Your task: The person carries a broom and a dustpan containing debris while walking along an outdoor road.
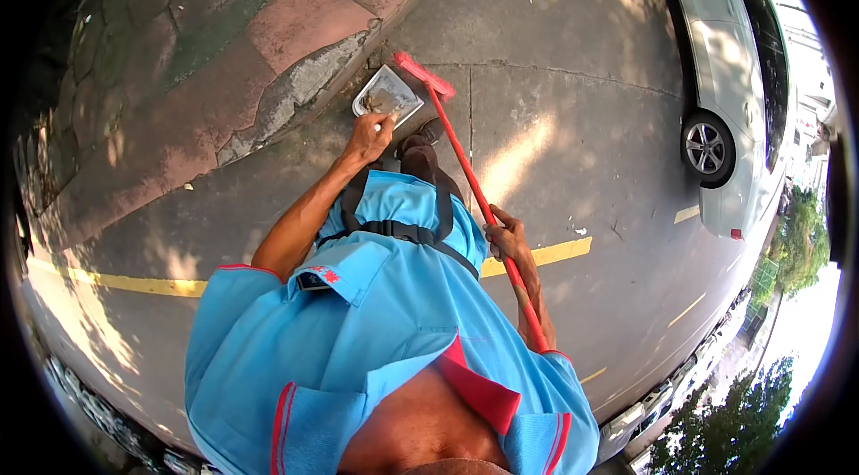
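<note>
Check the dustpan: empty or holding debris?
Not empty: brownish debris lies inside the dustpan, near the left hand. Cannot tell how much.

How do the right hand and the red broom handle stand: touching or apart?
Touching. The head view shows the right hand closed around the red broom handle, which passes through its grip.

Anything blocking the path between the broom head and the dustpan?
Nothing visible. The red broom head is close beside the dustpan, which the left hand holds. The broken curb lies on the pan's other side, out of that path.
</note>
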Action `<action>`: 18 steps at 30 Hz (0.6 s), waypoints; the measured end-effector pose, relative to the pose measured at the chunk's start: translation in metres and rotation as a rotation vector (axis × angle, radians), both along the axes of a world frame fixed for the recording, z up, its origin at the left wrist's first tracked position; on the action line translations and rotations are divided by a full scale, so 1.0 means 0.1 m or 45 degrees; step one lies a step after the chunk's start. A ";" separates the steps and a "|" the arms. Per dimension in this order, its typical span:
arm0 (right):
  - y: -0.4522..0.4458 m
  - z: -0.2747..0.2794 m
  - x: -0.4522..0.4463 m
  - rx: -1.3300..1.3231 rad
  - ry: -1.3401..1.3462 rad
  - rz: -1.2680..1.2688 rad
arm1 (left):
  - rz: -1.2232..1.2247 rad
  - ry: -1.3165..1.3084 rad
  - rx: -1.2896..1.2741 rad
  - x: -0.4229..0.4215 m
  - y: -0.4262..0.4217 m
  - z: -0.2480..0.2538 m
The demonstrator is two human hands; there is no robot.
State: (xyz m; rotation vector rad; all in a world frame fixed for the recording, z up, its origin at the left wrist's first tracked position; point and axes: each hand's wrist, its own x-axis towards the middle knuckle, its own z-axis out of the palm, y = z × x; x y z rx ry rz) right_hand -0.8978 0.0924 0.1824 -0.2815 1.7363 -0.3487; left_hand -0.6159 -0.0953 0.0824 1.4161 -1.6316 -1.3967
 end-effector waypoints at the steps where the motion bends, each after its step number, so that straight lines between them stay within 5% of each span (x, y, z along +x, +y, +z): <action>1: -0.05 -0.04 -0.02 -0.024 0.025 -0.044 | 0.019 0.015 0.005 0.01 0.02 -0.03; 12: -0.18 -1.12 -0.31 -0.157 0.458 0.199 | 0.061 -0.046 -0.005 0.13 0.18 0.14; 18: 0.29 -0.74 -0.05 -0.191 0.455 0.608 | -0.011 -0.037 0.008 0.10 0.23 0.02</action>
